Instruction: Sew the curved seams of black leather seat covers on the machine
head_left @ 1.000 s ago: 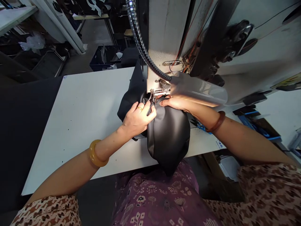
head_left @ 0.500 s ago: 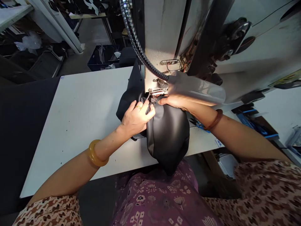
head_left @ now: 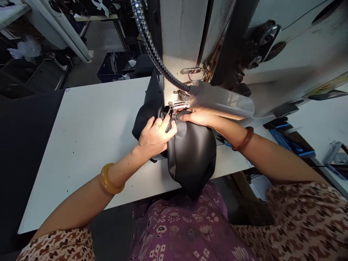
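A piece of black leather-like material [head_left: 191,156] lies bunched under the presser foot [head_left: 174,114] of a sewing machine [head_left: 185,40] and hangs over the table's front edge. My left hand [head_left: 154,136], with a ring on one finger, grips the material just left of the foot, its thumb and fingertips close to the needle area. On the other side, my right hand [head_left: 196,118] pinches the material's edge right beside the foot. The lamp's clear sleeve and the machine head partly cover the right fingers. A bright light falls on the stitching spot.
A flexible lamp neck [head_left: 152,47] arches over the work. The white table [head_left: 95,141] carries small dark specks. Blue-handled snips [head_left: 227,143] lie right of the material, and a blue tray [head_left: 292,141] stands farther right. A dark bin [head_left: 108,69] with scraps sits behind.
The whole view has shifted slightly, so things sit a little farther left. Both hands keep their hold beside the presser foot; the material's edge by the right fingers looks slightly more raised.
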Demonstrator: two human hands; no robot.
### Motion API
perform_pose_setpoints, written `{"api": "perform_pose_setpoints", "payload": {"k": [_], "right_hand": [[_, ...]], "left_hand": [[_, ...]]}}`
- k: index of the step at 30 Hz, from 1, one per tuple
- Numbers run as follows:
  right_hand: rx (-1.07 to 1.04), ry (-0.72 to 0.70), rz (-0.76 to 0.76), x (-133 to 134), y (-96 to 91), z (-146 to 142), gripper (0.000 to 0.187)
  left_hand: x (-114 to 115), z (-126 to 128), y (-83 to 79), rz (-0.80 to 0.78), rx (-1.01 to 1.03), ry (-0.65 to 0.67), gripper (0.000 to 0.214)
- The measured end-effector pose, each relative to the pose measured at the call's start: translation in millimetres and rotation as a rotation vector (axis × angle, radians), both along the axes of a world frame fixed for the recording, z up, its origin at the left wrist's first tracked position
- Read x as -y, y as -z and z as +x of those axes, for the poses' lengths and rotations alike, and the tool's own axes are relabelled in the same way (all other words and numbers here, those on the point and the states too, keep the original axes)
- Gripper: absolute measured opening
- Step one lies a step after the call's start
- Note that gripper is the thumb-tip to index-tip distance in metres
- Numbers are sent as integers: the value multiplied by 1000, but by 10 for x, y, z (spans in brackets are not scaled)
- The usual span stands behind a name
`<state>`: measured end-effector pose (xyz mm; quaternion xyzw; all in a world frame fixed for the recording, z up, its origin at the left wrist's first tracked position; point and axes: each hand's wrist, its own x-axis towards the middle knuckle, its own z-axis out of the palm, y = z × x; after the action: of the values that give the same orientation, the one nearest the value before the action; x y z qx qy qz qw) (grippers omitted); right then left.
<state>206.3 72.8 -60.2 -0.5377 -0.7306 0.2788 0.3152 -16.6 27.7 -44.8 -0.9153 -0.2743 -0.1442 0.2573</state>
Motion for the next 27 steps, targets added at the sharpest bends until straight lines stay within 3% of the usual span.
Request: {"api": "perform_pose_setpoints", "payload": {"k": [3, 6, 9, 14, 17, 19, 21, 22, 24, 27], "right_hand": [[190, 51, 77, 203, -165, -116, 27], [522, 138, 302, 559, -284, -298, 24], [699, 66, 453, 913, -168, -485, 29], [690, 90, 637, 1177, 211, -653, 31], [511, 5, 687, 1279, 226, -541, 30], [357, -23, 739, 1388, 219, -307, 23], [317, 120, 699, 1505, 290, 47, 18], [351, 246, 607, 1555, 367, 251, 19], [488, 489, 253, 1629, 590, 654, 23], [592, 527, 32, 1690, 978, 1089, 24]], "left_hand": [[19, -15, -2, 56, -25, -3, 38], [64, -59, -30, -26, -23, -10, 45], [125, -79, -70, -126, 35, -7, 46], [205, 165, -85, -200, 155, 24, 38], [219, 420, -78, -329, 273, -13, 35], [215, 560, -97, -405, 379, -73, 28], [200, 660, -144, -473, 493, -131, 22], [188, 697, -175, -517, 546, -154, 19], [160, 753, -243, -629, 646, -198, 18], [126, 807, -333, -760, 708, -286, 26]]}}
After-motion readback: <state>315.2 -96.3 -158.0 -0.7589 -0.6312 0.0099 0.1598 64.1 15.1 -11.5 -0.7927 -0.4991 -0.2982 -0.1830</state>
